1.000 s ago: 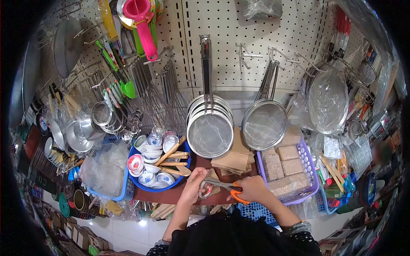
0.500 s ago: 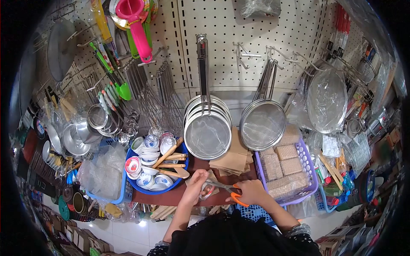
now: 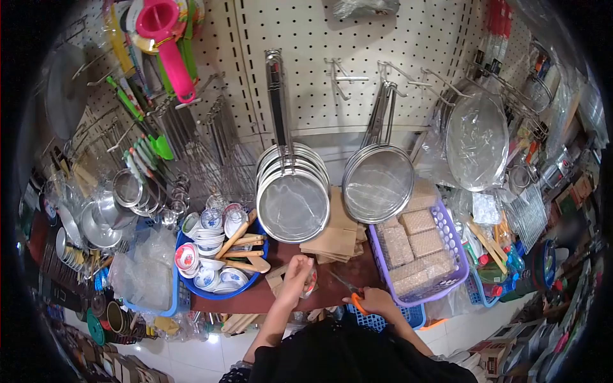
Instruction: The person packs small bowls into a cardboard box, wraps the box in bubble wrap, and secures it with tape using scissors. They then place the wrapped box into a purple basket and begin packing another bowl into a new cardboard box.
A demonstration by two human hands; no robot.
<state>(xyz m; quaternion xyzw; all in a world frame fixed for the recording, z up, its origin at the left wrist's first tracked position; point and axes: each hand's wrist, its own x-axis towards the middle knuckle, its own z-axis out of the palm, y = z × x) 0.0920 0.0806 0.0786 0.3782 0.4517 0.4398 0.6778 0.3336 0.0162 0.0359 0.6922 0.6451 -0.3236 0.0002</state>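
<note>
My left hand (image 3: pixel 295 277) is closed at the front of the brown table (image 3: pixel 332 293), its fingers pressed together. Whatever it grips is too small to name. A small clear-wrapped item with red on it (image 3: pixel 310 281) is beside its fingers. To the right, my right hand (image 3: pixel 377 301) is closed round the orange handles of the scissors (image 3: pixel 359 302). The blades point up and left, apart from my left hand. Flat brown cardboard pieces (image 3: pixel 332 241) lie behind my hands.
A blue basin (image 3: pixel 220 295) with small bowls and wooden-handled tools stands left. At right is a purple basket (image 3: pixel 462 278) of bubble-wrapped blocks. Large strainers (image 3: pixel 294 207) hang in front from the pegboard (image 3: pixel 306 38). A blue basket (image 3: pixel 416 315) sits low, near my right hand.
The scissors in my right hand have moved down and away from my left hand and the wrapped item. The whole view has shifted, with the shelf goods now further left.
</note>
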